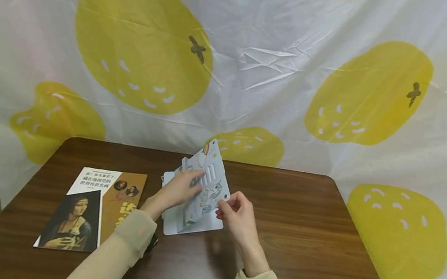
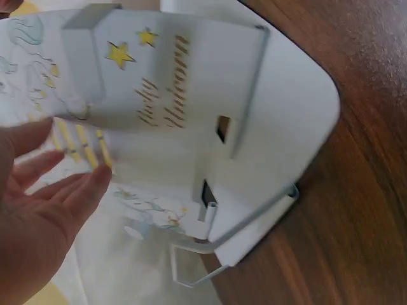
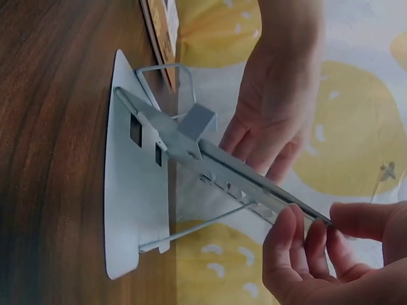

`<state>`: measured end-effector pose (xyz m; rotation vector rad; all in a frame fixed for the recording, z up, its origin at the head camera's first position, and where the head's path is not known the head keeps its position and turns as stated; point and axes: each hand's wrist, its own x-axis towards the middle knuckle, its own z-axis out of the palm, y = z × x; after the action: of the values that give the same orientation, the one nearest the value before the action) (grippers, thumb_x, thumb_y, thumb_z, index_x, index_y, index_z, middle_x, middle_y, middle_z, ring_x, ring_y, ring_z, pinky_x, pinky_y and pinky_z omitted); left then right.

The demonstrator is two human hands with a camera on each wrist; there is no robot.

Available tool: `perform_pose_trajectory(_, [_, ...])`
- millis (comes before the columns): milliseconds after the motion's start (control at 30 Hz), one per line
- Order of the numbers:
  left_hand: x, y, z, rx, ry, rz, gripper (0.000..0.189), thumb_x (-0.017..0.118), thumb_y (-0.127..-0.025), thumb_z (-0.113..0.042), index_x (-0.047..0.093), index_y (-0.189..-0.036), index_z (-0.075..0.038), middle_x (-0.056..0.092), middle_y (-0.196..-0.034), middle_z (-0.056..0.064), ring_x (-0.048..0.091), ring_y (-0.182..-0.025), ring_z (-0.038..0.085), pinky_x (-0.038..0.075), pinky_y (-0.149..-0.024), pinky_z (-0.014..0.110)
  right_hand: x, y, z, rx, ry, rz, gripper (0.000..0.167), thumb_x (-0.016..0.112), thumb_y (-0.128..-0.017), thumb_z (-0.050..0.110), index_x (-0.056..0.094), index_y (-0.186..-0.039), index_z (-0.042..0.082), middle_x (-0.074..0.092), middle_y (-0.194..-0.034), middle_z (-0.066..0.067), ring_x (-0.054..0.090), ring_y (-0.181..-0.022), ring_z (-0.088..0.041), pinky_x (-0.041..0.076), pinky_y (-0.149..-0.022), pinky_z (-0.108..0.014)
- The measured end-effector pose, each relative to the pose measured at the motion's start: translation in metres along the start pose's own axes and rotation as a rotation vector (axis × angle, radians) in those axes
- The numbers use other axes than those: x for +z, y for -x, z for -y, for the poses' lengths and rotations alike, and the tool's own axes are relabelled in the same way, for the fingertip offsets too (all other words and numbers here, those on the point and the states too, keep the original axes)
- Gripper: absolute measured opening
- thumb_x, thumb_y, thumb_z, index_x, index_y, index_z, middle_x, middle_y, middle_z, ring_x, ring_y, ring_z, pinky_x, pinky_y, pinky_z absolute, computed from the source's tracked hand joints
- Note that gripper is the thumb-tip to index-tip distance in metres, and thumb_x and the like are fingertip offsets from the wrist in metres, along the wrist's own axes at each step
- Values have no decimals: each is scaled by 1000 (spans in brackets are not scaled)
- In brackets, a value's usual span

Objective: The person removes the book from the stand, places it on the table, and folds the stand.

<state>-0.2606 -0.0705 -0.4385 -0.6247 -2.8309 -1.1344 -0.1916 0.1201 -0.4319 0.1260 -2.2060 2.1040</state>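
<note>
A white metal book stand (image 1: 213, 188) with a unicorn print has its panel tilted up from a flat base plate (image 1: 208, 226) on the table. Across the panel's printed face lies my left hand (image 1: 179, 189), its fingertips at the slots (image 2: 82, 143) in the middle, fingers fairly straight. My right hand (image 1: 240, 216) pinches the panel's edge near a corner between thumb and fingers. From the right wrist view, a wire leg (image 3: 194, 229) runs between the base and the panel's back. A small grey ledge (image 3: 197, 122) sticks out of the panel's front.
Left of the stand, a book (image 1: 124, 192) with a portrait on its cover lies on the dark wooden table (image 1: 299, 238). Behind the table hangs a white cloth (image 1: 262, 80) with yellow fruit shapes.
</note>
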Motion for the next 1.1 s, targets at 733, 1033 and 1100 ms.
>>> perform_pose_trajectory(733, [20,65,-40,222,-328,-189,43,77,-85,-14,61,-120,5,69,-103,18,68,-89,32,55,-75,44,5,5,16,-74,252,54,22,62,-95,11,57,-76,3,63,-71,-15,63,-69,-26,58,-67,-38])
perform_pose_trajectory(1033, [34,71,-46,269,-395,-342,38,71,-81,2,59,-116,11,69,-99,21,68,-69,34,54,-57,43,2,3,14,-106,327,104,23,63,-95,16,57,-75,8,63,-69,-5,63,-66,-19,56,-64,-27])
perform_pose_trajectory(1100, [36,71,-46,281,-407,-360,37,69,-80,4,59,-115,12,70,-101,22,68,-68,34,55,-56,43,0,2,14,-104,328,132,24,63,-96,16,57,-75,8,63,-70,-7,63,-67,-20,55,-65,-27])
